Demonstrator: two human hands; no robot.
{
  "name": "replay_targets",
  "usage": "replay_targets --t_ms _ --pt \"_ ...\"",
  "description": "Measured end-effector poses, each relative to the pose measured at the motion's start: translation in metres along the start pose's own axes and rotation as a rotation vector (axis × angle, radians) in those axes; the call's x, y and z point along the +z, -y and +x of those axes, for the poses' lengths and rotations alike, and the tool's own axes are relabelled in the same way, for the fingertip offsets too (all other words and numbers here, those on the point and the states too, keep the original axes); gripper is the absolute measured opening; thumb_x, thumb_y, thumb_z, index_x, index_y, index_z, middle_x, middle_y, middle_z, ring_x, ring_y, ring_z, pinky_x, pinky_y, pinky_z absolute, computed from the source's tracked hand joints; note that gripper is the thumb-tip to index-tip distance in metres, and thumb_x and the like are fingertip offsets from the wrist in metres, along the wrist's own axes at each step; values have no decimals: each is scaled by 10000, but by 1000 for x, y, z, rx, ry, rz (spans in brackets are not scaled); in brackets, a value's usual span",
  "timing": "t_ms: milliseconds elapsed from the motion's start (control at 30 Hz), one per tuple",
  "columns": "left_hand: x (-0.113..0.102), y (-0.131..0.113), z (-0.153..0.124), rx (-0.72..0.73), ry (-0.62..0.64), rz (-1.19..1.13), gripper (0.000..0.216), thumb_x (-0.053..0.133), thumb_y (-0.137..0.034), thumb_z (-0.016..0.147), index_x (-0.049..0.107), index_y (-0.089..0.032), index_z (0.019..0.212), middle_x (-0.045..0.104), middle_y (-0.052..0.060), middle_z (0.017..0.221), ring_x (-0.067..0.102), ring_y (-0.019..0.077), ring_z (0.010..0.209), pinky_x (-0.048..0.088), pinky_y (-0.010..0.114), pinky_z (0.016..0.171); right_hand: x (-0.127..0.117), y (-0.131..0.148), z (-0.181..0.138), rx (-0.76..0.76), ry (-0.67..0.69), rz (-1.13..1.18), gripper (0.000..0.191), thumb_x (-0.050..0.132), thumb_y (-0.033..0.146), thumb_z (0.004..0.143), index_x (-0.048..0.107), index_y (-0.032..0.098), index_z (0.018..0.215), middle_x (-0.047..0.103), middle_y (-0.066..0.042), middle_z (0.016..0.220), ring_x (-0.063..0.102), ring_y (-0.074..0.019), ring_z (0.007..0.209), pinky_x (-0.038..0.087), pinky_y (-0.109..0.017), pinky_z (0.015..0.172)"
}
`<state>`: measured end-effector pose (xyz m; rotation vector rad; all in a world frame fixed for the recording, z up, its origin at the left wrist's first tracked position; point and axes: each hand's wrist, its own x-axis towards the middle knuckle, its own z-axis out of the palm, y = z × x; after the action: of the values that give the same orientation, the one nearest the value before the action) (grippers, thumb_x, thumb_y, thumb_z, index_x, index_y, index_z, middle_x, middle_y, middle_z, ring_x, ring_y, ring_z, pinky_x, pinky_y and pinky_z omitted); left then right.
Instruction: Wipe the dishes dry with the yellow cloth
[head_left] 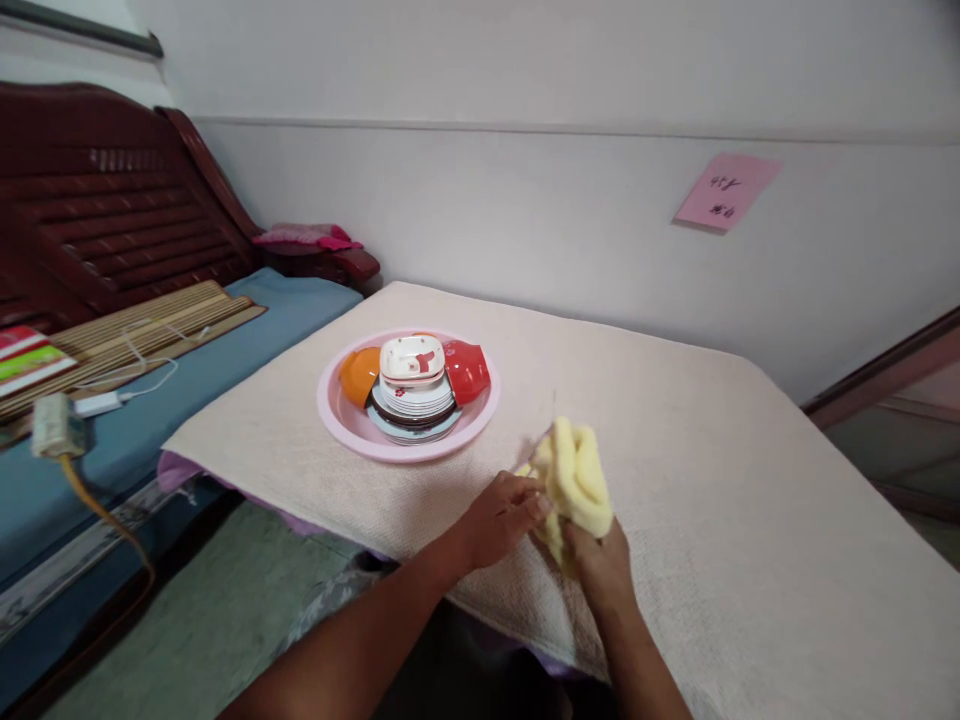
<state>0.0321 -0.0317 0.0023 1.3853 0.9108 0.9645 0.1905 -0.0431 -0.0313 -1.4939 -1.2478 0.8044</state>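
Head view, sole camera: the landmark is the pink basin [409, 455], set on the beige table covering [712, 470]. Right of the basin and nearer the wearer is the yellow cloth [581, 485], raised in front of the body, presumably so both hands can work it within easy reach. The right hand [602, 562] is closed around the cloth's lower part, seemingly to keep its folds gathered. The left hand [504, 520], between basin and cloth, has its fingers partly curled at the cloth's near side; motion blur prevents confirming whether they pinch it, merely touch it, or hold something against it. Inside the basin, a pile of white plates [417, 402] rises at the centre, with a white dish [412, 355] on top; the orange bowl [358, 377] leans on the pile's left and the red bowl [468, 372] on its right, an arrangement that probably relies on the basin's wall to keep the bowls from sliding. Condition of the cloth: pale yellow, soft and thick in appearance, doubled into a rounded loop at the top, creased and bunched below, its lower edge blurred. No stain can be made out.
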Motion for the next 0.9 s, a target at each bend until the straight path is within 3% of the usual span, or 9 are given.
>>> replay_targets --t_ms 100,200,333,467,533,633,900 --pt "-9 -21 -8 -4 -142 -67 331 532 -451 822 598 -151 945 598 29 775 570 125 674 454 238 600 -11 -12 15 185 -154 239 397 609 305 627 617 139 988 664 -25 832 602 -205 746 492 -304 645" --pt "-33 -53 -13 35 -302 -77 244 545 -407 812 544 -163 804 558 -19 638 530 88 514 419 204 489 -16 -16 21 299 -248 398 401 646 266 567 613 146 948 639 17 768 570 -157 657 474 -258 565" --pt "-98 -94 -6 55 -513 150 206 571 -368 773 511 -174 735 531 -43 545 495 83 419 404 198 433 -17 -9 17 321 -226 617 351 656 234 548 608 166 888 625 39 728 572 -141 641 491 -238 559" --pt "-172 -113 13 -161 -704 555 209 525 -351 781 495 -175 671 546 -19 495 511 107 411 413 211 432 -20 1 15 469 -119 855 273 616 252 594 610 173 855 652 6 716 632 -194 715 551 -301 640" --pt "-199 -115 22 -227 -734 621 212 562 -353 761 489 -174 673 553 -4 486 545 131 444 432 225 453 -22 5 17 539 -80 954 271 596 241 610 612 176 872 673 -10 752 651 -211 767 565 -326 686" --pt "-221 -114 34 -324 -722 687 263 622 -383 728 488 -169 652 550 21 461 571 167 458 437 248 459 -23 5 21 605 -84 1007 263 558 210 635 610 180 891 686 -10 767 661 -201 768 570 -336 722" --pt "-225 -112 57 -525 -594 815 391 733 -470 608 516 -156 525 501 58 360 536 203 398 399 280 433 -21 0 20 664 -51 998 280 548 187 664 615 175 936 700 -12 823 665 -188 736 579 -329 708"
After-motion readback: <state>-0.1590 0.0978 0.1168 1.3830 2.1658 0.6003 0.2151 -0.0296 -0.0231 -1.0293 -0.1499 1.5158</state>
